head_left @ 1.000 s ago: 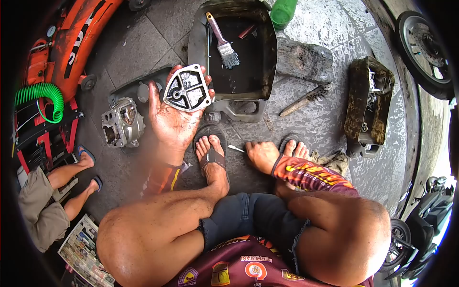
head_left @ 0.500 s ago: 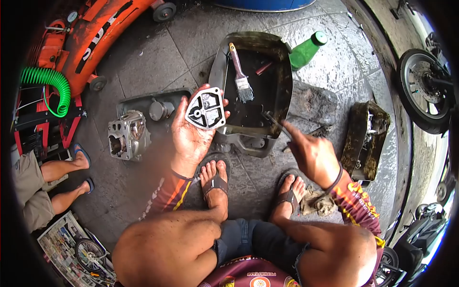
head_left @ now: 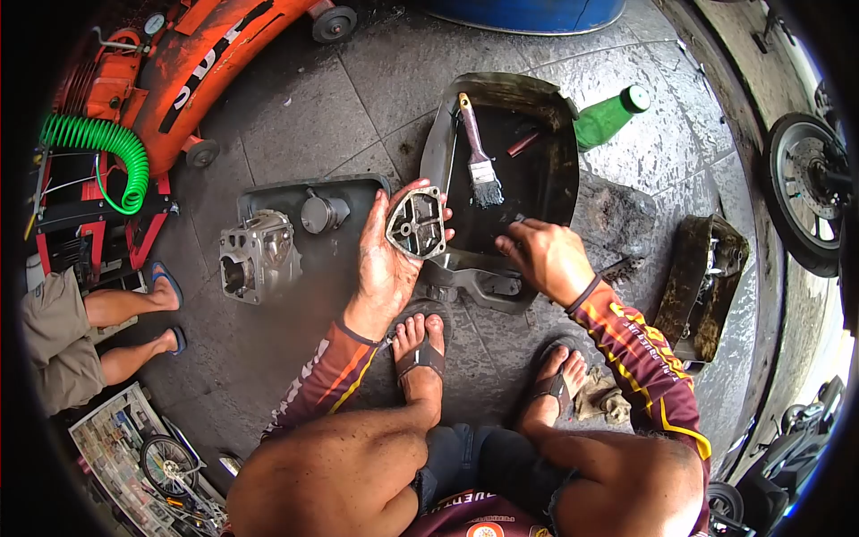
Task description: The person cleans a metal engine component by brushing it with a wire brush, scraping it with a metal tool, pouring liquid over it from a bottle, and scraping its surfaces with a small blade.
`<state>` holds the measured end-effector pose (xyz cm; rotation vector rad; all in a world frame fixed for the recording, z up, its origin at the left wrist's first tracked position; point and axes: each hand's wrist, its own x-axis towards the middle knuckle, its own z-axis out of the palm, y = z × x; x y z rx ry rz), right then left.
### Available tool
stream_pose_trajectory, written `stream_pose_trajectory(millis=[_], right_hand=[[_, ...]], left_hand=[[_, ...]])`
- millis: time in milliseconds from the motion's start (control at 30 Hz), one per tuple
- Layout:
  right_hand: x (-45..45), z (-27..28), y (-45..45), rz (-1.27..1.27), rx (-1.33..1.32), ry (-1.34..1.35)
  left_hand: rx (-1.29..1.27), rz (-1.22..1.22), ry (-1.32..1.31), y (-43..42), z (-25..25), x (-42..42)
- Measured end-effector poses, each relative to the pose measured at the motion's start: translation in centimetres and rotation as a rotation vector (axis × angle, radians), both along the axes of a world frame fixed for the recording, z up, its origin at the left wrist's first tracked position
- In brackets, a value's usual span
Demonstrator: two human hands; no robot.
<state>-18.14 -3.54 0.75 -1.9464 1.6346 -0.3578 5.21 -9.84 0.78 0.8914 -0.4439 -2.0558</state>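
My left hand (head_left: 386,268) is closed around a metal engine cover (head_left: 417,225) with raised inner ribs and bolt holes along its rim. The cover is tilted, its ribbed side up. My right hand (head_left: 553,259) is curled over the near right part of a dark, oily pan (head_left: 438,134); its fingers are pressed together, and what they hold is mostly hidden. Inside the pan lie a paintbrush (head_left: 481,166) with wet bristles and a small reddish stick (head_left: 523,143). Left of my left hand, a piston (head_left: 322,213) lies in a shallow tray (head_left: 358,185), beside an engine cylinder block (head_left: 261,257).
A green bottle (head_left: 608,118) lies against the pan's far right side. Further right is a grimy container (head_left: 667,313) with metal parts. A rag (head_left: 601,398) lies by my right foot. An orange compressor (head_left: 210,72) stands far left, near another person's legs (head_left: 134,336).
My right hand has moved left and away from me over the pan, its fingers more curled. The cover has tilted in my left hand. The whole view has shifted slightly.
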Motion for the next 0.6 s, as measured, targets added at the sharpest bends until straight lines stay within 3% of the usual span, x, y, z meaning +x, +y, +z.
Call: stream_pose_trajectory(millis=[100,167,267,600], right_hand=[[-0.6,1.9,0.6,-0.222,-0.103,-0.302],[-0.1,4.1,1.2,-0.249,-0.114,-0.554],[0.9,5.7,0.8,-0.151,-0.146,-0.684],[0.9,3.1,1.4,-0.043,-0.184,-0.603]], left_hand=[[0.011,-0.041,-0.013,0.0,-0.4,-0.2],[0.033,-0.034,-0.036,0.2,0.1,-0.8],[0.012,-0.101,-0.113,0.4,0.6,-1.9],[0.033,-0.201,-0.246,1.1,1.9,-2.9]])
